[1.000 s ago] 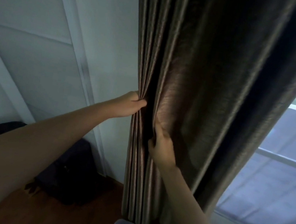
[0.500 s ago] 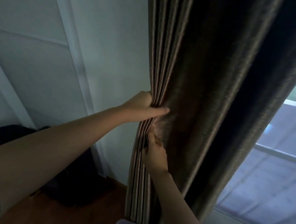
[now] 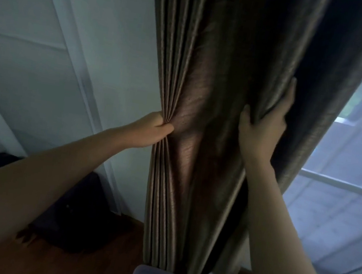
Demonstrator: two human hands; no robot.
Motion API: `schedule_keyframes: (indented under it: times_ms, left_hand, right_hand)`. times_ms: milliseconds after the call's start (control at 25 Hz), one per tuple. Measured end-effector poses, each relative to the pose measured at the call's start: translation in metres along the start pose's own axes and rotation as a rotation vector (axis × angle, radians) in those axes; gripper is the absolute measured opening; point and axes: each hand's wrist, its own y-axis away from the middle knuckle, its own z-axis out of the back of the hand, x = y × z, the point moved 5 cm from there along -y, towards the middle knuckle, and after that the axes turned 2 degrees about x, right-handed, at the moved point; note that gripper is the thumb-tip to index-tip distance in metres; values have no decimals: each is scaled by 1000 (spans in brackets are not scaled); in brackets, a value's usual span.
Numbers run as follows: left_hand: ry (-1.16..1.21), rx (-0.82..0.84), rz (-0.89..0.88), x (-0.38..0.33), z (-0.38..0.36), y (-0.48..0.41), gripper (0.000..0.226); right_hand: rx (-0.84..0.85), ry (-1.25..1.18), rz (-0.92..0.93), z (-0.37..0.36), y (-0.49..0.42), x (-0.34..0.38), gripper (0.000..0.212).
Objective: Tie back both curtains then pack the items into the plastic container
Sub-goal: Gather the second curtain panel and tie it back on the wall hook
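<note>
Curtain point(image 3: 216, 95): brown, hanging left of the window point(image 3: 342, 196).
Left hand point(image 3: 152, 130): fingers clamped on the curtain's left pleats — bunched.
Right hand point(image 3: 264, 125): fingers curled around its right folds.

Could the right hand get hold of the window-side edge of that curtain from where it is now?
Probably yes. The right hand already grips a fold of the curtain, fingers curled round it near that edge, with nothing between. The left hand pinches the pleats on the wall side.

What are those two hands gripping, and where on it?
Both grip the dark brown pleated curtain: the left hand pinches its bunched left pleats, the right hand clutches a fold toward its window-side edge.
</note>
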Motion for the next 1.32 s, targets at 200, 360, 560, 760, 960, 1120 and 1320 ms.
schedule_keyframes:
  times_ms: [200, 360, 560, 760, 960, 1120, 1320]
  left_hand:
    - [17, -16, 21, -9, -8, -5, 41]
    - [6, -27, 28, -7, -14, -13, 24]
    - [54, -2, 16, -17, -29, -17, 25]
    - [106, -67, 23, -25, -36, -19, 19]
    - [-158, -293, -56, -34, -40, -23, 28]
    - [-187, -262, 5, -26, -32, -26, 12]
    - [-129, -226, 13, -9, -28, -26, 30]
  right_hand:
    - [456, 190, -75, -58, 44, -41, 77]
    - [728, 232, -122, -89, 97, -54, 80]
    - [852, 214, -127, -102, 118, -63, 86]
    - [895, 244, -168, -107, 125, -66, 82]
    - [945, 253, -202, -107, 131, -65, 91]
    - [933, 294, -8, -89, 113, -48, 91]
    - [-116, 281, 293, -8, 43, 12, 67]
